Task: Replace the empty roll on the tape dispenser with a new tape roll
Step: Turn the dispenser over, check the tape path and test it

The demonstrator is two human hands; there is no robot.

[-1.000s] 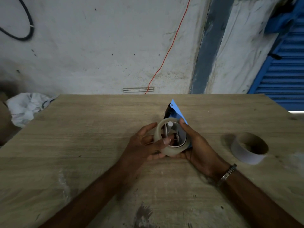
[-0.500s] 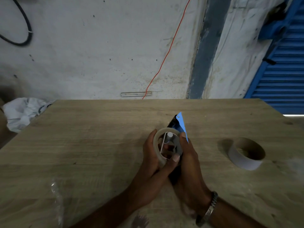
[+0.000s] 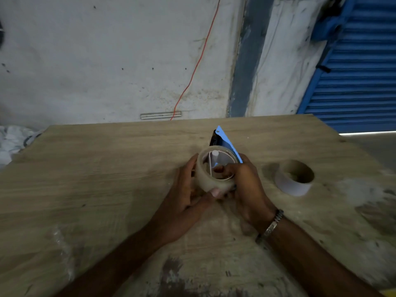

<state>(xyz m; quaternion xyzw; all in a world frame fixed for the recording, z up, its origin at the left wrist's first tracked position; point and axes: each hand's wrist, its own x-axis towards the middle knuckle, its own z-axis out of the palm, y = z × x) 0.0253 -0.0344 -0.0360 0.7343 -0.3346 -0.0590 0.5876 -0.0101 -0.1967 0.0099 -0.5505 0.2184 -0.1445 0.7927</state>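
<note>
The new tape roll (image 3: 214, 170) sits around the white spindle (image 3: 215, 156) of the blue tape dispenser (image 3: 227, 144), held over the wooden table (image 3: 107, 179). Risk: if the roll goes on skewed, it may bind on the spindle or slip off. The left hand (image 3: 184, 200) curls round the roll's left and lower wall; the right hand (image 3: 246, 185) grips the dispenser, its thumb hooked inside the roll's core. The empty roll (image 3: 294, 179) lies on the table, right of the dispenser and apart from it.

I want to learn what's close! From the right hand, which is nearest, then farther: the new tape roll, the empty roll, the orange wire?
From the right hand:
1. New tape roll, held, at its left.
2. Empty roll, on the table, right.
3. Orange wire, on the back wall.
</note>
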